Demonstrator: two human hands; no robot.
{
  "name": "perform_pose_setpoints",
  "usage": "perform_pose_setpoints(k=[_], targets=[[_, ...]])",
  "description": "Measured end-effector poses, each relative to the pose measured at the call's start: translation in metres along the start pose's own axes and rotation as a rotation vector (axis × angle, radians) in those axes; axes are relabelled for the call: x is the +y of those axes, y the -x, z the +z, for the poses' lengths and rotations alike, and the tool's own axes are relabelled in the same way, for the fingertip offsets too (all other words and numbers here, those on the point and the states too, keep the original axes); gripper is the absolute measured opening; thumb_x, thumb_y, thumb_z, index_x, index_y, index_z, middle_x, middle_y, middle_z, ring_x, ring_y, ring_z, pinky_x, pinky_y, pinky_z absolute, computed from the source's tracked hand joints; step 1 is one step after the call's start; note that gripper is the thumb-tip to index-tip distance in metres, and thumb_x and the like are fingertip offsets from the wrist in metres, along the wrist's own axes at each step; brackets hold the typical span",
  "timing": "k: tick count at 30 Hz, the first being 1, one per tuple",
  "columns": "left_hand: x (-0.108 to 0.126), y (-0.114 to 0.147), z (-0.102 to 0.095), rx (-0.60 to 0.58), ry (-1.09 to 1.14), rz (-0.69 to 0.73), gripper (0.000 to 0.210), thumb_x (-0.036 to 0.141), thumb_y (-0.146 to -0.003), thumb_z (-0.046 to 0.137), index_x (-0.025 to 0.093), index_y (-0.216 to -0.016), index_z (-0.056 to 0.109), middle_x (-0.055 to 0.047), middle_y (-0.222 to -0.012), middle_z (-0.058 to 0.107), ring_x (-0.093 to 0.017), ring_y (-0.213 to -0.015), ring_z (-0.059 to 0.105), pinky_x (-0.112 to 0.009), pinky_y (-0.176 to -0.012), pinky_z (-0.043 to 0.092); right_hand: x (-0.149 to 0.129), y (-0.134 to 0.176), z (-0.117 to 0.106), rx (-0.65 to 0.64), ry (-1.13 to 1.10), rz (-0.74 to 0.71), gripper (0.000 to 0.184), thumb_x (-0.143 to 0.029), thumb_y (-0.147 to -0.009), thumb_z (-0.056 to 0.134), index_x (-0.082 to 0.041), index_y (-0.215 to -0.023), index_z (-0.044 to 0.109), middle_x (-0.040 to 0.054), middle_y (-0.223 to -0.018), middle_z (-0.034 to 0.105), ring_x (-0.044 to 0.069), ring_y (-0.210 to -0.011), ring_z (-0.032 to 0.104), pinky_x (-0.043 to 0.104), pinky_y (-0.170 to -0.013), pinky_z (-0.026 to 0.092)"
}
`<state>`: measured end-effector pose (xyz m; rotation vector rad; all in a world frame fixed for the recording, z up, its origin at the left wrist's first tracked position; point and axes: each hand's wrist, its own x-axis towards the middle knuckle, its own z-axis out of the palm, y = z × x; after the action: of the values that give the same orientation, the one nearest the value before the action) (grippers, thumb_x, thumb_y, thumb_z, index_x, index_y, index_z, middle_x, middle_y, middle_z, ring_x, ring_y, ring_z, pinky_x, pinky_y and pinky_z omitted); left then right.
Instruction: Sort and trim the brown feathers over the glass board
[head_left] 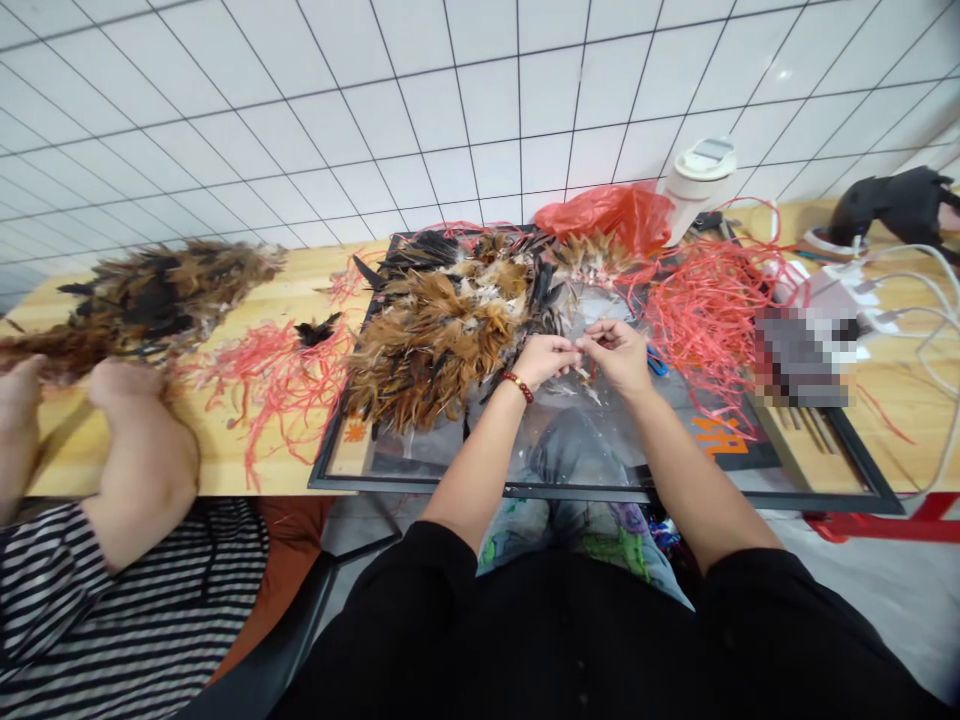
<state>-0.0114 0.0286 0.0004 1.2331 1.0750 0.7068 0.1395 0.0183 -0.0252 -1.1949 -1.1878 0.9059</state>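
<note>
My left hand, with a red bead bracelet at the wrist, and my right hand meet in front of me. The fingers of both are pinched together at almost the same spot. Whatever lies between the fingertips is too small to make out. Just left of my left hand spreads a large pile of brown and black feathers. A few pale feather bits lie below the hands. Right of my right hand is a tangle of pinkish-red plastic strips, and close by it lies a small blue object.
A black-framed transparent panel lies under the hands. Behind stand a red plastic bag and a white tumbler. White cables run at the right. At left, a co-worker's arms reach toward more feathers.
</note>
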Motion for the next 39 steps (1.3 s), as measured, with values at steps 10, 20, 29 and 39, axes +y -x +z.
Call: perform_pose_setpoints(k=[10,20,29,39], targets=[[-0.009,-0.004,0.012,0.001,-0.255,0.016,0.027,0.025,-0.087,0.064,0.013,-0.063,0.065,0.005,-0.049,0.055,-0.004,-0.043,0.046,-0.018,-0.049,0.036,0.000,0.000,-0.001,-0.014,-0.014,-0.027,0.032,-0.037,-0.060,0.082,-0.019,-0.080,0.064,-0.0014,-0.066,0.066,0.014,-0.059,0.061,0.029,-0.060,0.050],[0.001,0.001,-0.008,0.064,-0.371,0.192,0.011,0.019,-0.071,0.074,0.012,-0.078,0.070,0.001,-0.070,0.065,-0.007,-0.061,0.054,-0.022,-0.065,0.045,0.017,-0.011,-0.006,0.026,0.006,-0.056,0.030,-0.040,-0.066,0.078,-0.020,-0.081,0.061,-0.0022,-0.068,0.059,0.012,-0.063,0.054,0.028,-0.063,0.046],[0.002,0.011,-0.004,-0.048,-1.103,0.525,0.031,0.015,-0.076,0.070,0.025,-0.104,0.077,-0.006,-0.127,0.068,-0.030,-0.135,0.046,-0.051,-0.113,0.034,0.020,-0.011,-0.008,0.030,0.007,-0.032,0.034,-0.043,-0.065,0.081,-0.020,-0.080,0.060,-0.0026,-0.068,0.059,0.012,-0.063,0.053,0.027,-0.061,0.046],[-0.009,0.001,-0.001,0.077,-1.070,0.550,0.026,0.014,-0.094,0.047,0.019,-0.103,0.071,-0.007,-0.108,0.075,-0.018,-0.113,0.064,-0.044,-0.123,0.028,0.005,-0.014,-0.014,0.056,-0.504,0.012,0.045,-0.042,-0.057,0.092,-0.025,-0.080,0.059,-0.0059,-0.070,0.062,0.010,-0.070,0.061,0.024,-0.068,0.051]])
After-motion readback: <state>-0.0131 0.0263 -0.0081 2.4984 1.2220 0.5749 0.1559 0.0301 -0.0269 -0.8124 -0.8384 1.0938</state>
